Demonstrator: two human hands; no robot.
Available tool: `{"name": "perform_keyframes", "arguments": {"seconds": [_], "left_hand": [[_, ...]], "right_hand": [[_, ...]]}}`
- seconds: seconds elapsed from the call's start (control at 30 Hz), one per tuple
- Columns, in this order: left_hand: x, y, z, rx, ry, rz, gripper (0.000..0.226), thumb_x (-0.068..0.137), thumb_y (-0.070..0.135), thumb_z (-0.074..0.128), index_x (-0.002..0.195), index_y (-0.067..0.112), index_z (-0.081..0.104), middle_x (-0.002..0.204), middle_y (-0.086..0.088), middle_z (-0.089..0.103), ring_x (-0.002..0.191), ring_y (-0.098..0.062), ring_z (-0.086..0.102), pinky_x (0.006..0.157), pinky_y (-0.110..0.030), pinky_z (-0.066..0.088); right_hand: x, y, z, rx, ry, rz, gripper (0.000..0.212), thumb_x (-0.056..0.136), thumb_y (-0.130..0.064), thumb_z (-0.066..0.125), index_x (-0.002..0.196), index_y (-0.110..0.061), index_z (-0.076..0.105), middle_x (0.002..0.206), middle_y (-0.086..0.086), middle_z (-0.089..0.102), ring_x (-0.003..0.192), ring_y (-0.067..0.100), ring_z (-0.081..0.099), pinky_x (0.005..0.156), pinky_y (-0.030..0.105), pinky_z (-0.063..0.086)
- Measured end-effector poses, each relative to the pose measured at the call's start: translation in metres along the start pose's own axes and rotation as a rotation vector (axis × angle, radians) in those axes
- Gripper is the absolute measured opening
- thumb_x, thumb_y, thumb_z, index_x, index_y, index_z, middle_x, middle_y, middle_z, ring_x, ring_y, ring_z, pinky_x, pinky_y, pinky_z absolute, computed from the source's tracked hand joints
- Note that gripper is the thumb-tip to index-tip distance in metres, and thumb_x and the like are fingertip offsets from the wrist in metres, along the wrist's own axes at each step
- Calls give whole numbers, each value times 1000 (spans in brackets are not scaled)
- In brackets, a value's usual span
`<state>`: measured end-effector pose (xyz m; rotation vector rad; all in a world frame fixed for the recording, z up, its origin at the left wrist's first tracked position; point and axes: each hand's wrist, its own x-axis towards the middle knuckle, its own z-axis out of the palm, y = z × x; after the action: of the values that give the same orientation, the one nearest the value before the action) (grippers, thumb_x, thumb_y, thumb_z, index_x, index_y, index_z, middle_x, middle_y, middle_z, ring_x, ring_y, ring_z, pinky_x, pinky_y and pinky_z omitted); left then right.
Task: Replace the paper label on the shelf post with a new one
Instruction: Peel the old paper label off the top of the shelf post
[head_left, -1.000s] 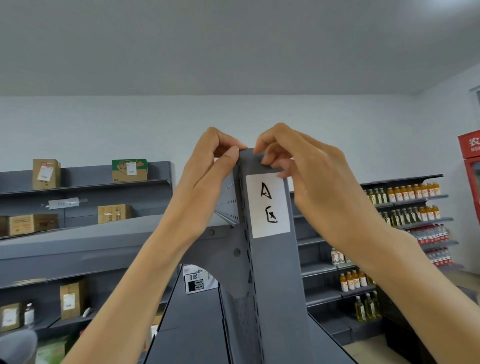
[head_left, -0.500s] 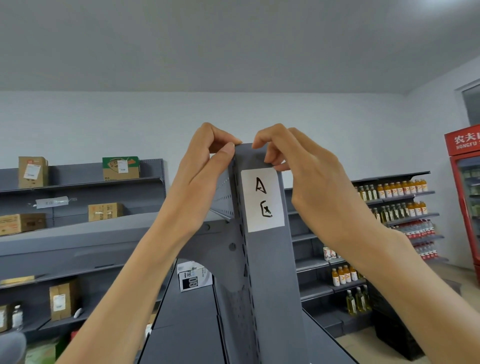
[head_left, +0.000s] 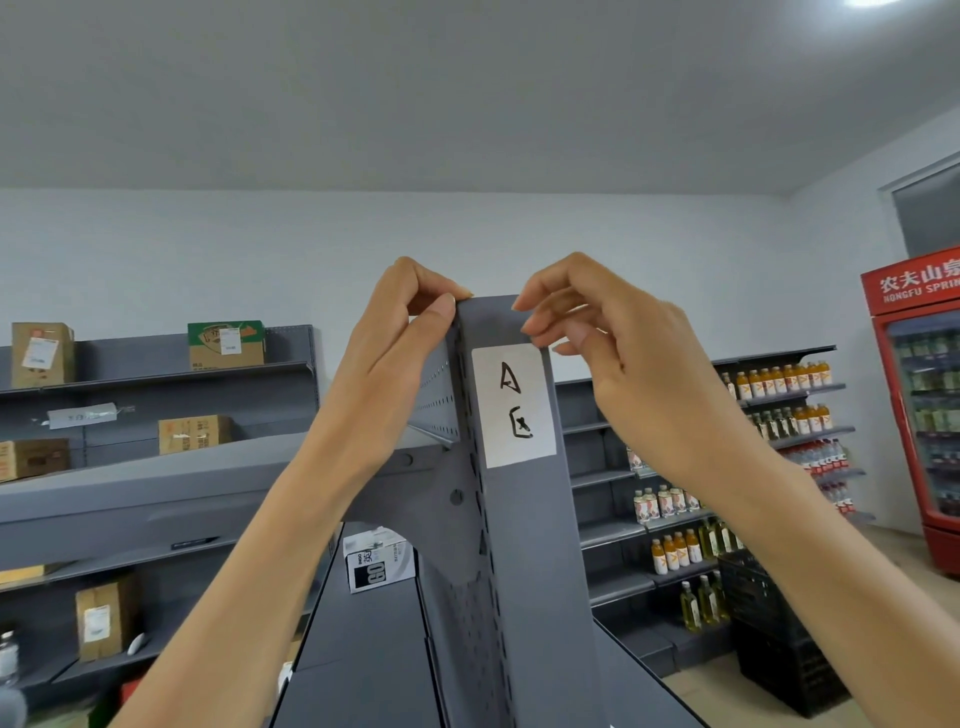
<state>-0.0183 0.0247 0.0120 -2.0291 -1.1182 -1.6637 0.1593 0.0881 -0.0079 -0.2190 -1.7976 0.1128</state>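
A grey metal shelf post (head_left: 540, 545) rises in the middle of the view. Near its top is stuck a white paper label (head_left: 514, 405) with a handwritten "A" and another mark, lying flat. My left hand (head_left: 395, 364) pinches the post's top left edge, thumb in front and fingers behind. My right hand (head_left: 623, 364) hovers at the post's top right with curled fingers. Its thumb tip touches the label's upper right corner and it holds nothing that I can see.
Grey shelves (head_left: 156, 374) on the left carry cardboard boxes (head_left: 226, 345). Shelves (head_left: 779, 395) on the right hold bottled drinks, with a red drinks fridge (head_left: 919, 405) at the far right. A black-and-white carton (head_left: 379, 561) lies on the shelf below.
My right hand has slid right, off the label's top edge, so the whole label now shows. My left hand keeps its pinch on the post.
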Motion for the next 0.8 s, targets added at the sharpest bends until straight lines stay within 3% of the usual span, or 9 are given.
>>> {"name": "perform_keyframes", "arguments": {"seconds": [0.13, 0.33, 0.5, 0.63, 0.8], "left_hand": [[-1, 0, 0, 1, 4, 4, 22, 101, 20, 40, 107, 12, 59, 109, -8, 63, 108, -22, 58, 95, -31, 44], [0, 0, 1, 3, 7, 16, 22, 100, 22, 40, 107, 11, 59, 103, 2, 62, 101, -12, 58, 88, -19, 44], [1, 0, 2, -2, 12, 20, 23, 99, 22, 41, 106, 11, 59, 101, 5, 62, 97, -8, 57, 85, -15, 42], [1, 1, 2, -3, 17, 8, 23, 98, 23, 40, 106, 11, 59, 104, 1, 62, 102, -15, 59, 89, -23, 43], [0, 2, 4, -14, 24, -6, 24, 98, 22, 41, 106, 9, 59, 103, -1, 62, 103, -19, 58, 89, -27, 42]], "right_hand": [[2, -2, -1, -22, -8, 23, 63, 81, 28, 43, 103, -30, 58, 99, -2, 69, 91, 12, 69, 83, 19, 52], [3, -3, -2, -8, -36, 36, 63, 81, 29, 39, 106, -25, 60, 97, 0, 68, 86, 12, 66, 81, 19, 52], [2, 0, -1, -4, -58, 67, 51, 92, 19, 38, 106, -24, 61, 98, -2, 69, 91, 5, 61, 79, 15, 47], [1, -2, 0, 7, -61, 76, 46, 95, 14, 37, 104, -25, 59, 97, -1, 68, 91, 5, 59, 74, 9, 46], [0, -2, 0, 33, -65, 89, 43, 94, 12, 45, 100, -29, 57, 93, -4, 65, 94, 7, 57, 79, 18, 46]]}}
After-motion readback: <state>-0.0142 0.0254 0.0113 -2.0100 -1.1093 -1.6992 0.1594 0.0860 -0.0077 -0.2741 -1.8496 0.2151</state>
